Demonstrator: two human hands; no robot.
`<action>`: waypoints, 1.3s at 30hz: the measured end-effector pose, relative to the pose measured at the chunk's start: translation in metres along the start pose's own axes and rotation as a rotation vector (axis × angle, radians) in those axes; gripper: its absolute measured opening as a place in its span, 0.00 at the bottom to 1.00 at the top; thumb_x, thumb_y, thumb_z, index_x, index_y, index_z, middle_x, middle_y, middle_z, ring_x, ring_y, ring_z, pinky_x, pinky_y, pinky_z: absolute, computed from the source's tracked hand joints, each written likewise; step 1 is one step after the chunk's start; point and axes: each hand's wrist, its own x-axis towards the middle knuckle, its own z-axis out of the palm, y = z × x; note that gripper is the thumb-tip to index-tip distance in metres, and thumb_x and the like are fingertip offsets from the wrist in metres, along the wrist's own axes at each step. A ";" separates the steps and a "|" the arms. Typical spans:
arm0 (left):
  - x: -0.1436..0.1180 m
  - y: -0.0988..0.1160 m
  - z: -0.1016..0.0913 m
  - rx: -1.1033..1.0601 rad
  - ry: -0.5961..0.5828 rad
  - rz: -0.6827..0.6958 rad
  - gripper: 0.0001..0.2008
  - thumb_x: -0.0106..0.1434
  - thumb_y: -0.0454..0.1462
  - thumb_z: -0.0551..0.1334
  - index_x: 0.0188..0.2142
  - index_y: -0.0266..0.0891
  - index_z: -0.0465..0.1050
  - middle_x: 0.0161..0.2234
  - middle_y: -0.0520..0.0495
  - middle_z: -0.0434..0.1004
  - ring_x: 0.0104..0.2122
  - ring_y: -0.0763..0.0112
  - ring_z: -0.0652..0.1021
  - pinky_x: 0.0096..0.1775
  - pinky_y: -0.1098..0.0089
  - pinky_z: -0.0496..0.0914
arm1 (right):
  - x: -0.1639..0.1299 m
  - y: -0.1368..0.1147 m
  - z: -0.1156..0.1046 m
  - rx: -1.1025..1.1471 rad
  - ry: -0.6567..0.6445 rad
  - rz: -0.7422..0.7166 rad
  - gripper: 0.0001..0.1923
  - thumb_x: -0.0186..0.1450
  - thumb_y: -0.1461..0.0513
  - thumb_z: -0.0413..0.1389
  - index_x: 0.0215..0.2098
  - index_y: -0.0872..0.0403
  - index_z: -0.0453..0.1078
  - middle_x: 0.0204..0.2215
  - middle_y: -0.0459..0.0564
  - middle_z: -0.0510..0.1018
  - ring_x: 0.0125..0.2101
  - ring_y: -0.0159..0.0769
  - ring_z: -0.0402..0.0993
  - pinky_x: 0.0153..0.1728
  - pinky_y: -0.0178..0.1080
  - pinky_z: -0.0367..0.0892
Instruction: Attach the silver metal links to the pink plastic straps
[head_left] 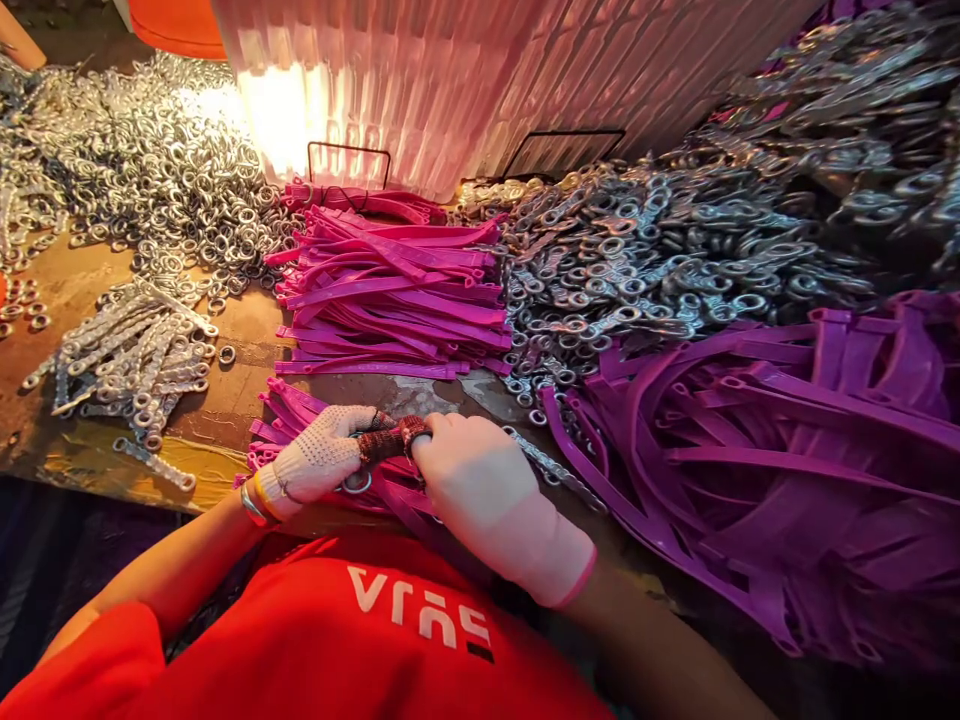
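Hands gloved, meeting at table edge | left hand pinched on metal ring | right hand curled over magenta strap, grip hidden | strap atop small strap pile | ring heaps behind.

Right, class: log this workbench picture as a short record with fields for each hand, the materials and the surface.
left hand: gloved left hand, fingers on a purple strap beside a metal ring
right hand: gloved right hand, pressing the same strap
materials: stacked pink straps; heap of metal rings; loose purple straps
surface: worn wooden table
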 end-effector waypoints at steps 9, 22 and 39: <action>0.016 -0.015 0.000 -0.049 -0.039 0.040 0.18 0.62 0.50 0.63 0.31 0.38 0.68 0.19 0.56 0.62 0.16 0.80 0.60 0.19 0.77 0.53 | 0.008 0.009 -0.003 0.122 -0.096 0.081 0.10 0.62 0.70 0.52 0.34 0.55 0.74 0.32 0.57 0.78 0.32 0.42 0.73 0.30 0.40 0.54; 0.017 -0.010 0.000 0.084 -0.015 0.035 0.20 0.62 0.52 0.63 0.30 0.36 0.70 0.21 0.56 0.64 0.19 0.80 0.62 0.21 0.77 0.55 | 0.009 0.019 0.010 0.111 -0.196 0.158 0.13 0.63 0.70 0.49 0.41 0.57 0.73 0.35 0.57 0.80 0.35 0.43 0.76 0.32 0.39 0.59; -0.026 0.068 -0.052 0.170 -0.118 -0.264 0.16 0.52 0.44 0.71 0.35 0.33 0.81 0.14 0.52 0.66 0.11 0.81 0.57 0.13 0.78 0.49 | -0.031 0.056 0.020 0.084 0.176 -0.041 0.10 0.64 0.66 0.53 0.40 0.57 0.75 0.24 0.50 0.77 0.25 0.36 0.70 0.28 0.39 0.50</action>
